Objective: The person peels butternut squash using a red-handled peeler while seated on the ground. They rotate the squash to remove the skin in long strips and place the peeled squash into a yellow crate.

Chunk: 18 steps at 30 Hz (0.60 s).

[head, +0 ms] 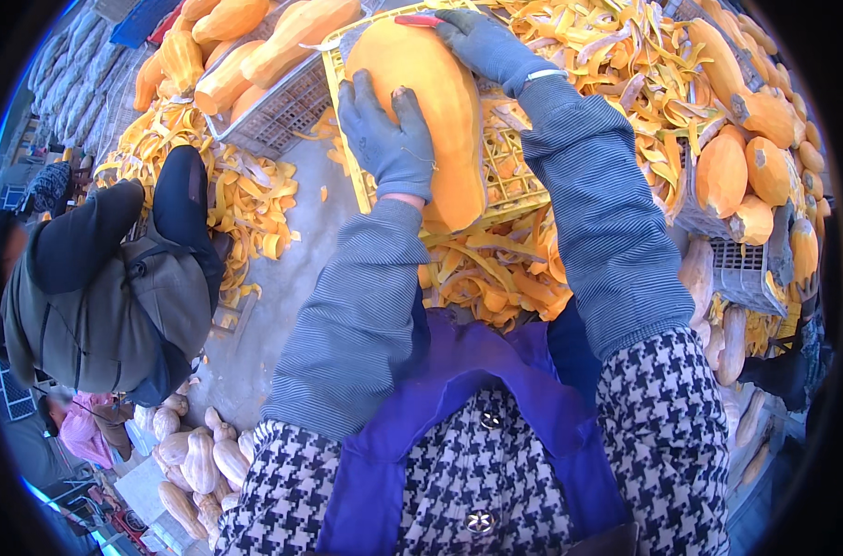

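Observation:
A large peeled orange squash (449,139) lies lengthwise on an upturned-looking yellow plastic crate (512,167). My left hand (387,135), in a grey-blue work glove with a fingertip showing through, rests spread on the squash's left side. At its far right side is my right hand (480,45), also gloved, closed round a tool with a red part (419,21); the rest of the tool is hidden by the fingers. The red part lies over the far end of the squash. Orange peelings (498,271) are heaped beneath and in front of the crate.
Grey crates of peeled squash stand at upper left (275,111) and right (741,271). Peel heaps (255,201) flank the crate. A co-worker (116,299) sits close on the left. Unpeeled squash (202,462) lie at lower left.

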Each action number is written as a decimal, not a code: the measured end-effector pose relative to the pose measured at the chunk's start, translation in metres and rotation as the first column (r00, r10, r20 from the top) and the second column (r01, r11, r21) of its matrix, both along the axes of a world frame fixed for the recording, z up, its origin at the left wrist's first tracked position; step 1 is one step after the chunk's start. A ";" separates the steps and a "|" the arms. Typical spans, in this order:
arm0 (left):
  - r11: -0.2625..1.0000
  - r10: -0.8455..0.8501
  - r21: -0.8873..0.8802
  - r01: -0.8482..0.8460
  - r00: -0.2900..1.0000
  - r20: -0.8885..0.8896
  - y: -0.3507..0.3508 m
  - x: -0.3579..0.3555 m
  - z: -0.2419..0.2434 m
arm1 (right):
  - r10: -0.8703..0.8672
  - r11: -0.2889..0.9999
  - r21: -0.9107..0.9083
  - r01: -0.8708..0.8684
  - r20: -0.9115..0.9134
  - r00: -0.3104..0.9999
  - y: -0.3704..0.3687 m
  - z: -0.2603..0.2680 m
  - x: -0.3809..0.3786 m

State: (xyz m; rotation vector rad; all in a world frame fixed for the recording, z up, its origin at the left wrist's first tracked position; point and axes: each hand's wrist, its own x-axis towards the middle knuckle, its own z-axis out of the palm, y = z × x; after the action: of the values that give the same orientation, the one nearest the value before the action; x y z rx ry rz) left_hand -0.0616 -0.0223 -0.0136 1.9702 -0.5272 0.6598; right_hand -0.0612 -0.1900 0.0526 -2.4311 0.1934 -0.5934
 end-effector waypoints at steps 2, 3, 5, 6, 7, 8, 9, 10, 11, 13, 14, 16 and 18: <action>0.999 -0.036 -0.035 0.036 0.999 -0.002 0.002 0.000 -0.001 | -0.046 0.988 0.156 0.007 0.244 0.969 0.022 -0.023 -0.032; 0.999 -0.031 -0.036 0.031 1.000 0.002 0.003 0.001 0.000 | -0.135 0.974 0.203 0.096 0.189 0.973 0.035 -0.038 -0.055; 1.000 -0.029 -0.007 0.029 1.000 -0.003 0.005 0.002 0.000 | -0.299 0.931 0.248 0.268 0.099 0.949 0.064 -0.060 -0.098; 0.999 0.014 -0.037 -0.011 0.998 0.068 0.008 0.003 0.001 | -0.344 0.898 0.272 0.346 -0.059 0.937 0.085 -0.072 -0.125; 0.999 0.028 -0.026 -0.025 0.995 0.095 0.011 0.004 0.003 | -0.361 0.883 0.264 0.387 -0.146 0.921 0.110 -0.084 -0.158; 0.999 0.036 -0.017 -0.034 0.992 0.124 0.014 0.005 0.004 | -0.372 0.873 0.277 0.400 -0.151 0.916 0.133 -0.094 -0.187; 0.999 0.027 -0.027 -0.024 0.994 0.110 0.010 0.005 0.004 | -0.374 0.863 0.294 0.411 -0.175 0.911 0.148 -0.103 -0.214; 0.999 0.020 -0.036 -0.016 0.995 0.100 0.007 0.007 0.006 | -0.308 0.899 0.278 0.337 -0.145 0.940 0.154 -0.111 -0.238; 0.999 0.002 -0.037 0.002 0.996 0.088 0.006 0.006 0.006 | -0.265 0.889 0.298 0.347 -0.282 0.922 0.160 -0.120 -0.255; 0.998 -0.014 -0.053 0.021 0.992 0.127 0.008 0.005 0.008 | -0.340 0.895 0.273 0.353 -0.095 0.935 0.155 -0.131 -0.260; 0.998 0.004 -0.065 0.005 0.991 0.131 0.012 0.004 0.009 | -0.365 0.901 0.253 0.353 0.001 0.931 0.147 -0.132 -0.250; 0.993 -0.029 -0.106 0.042 0.993 0.116 0.017 0.005 0.013 | -0.364 0.924 0.192 0.330 0.185 0.913 0.118 -0.120 -0.200; 0.997 -0.020 -0.077 0.032 0.987 0.157 0.019 0.006 0.016 | -0.386 0.922 0.136 0.362 0.269 0.883 0.092 -0.097 -0.139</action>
State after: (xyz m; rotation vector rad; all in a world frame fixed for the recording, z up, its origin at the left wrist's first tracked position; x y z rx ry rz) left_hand -0.0553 -0.0033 0.0020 1.8441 -0.6119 0.8108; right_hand -0.1999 -0.0977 -0.0444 -2.2038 0.5613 -1.0843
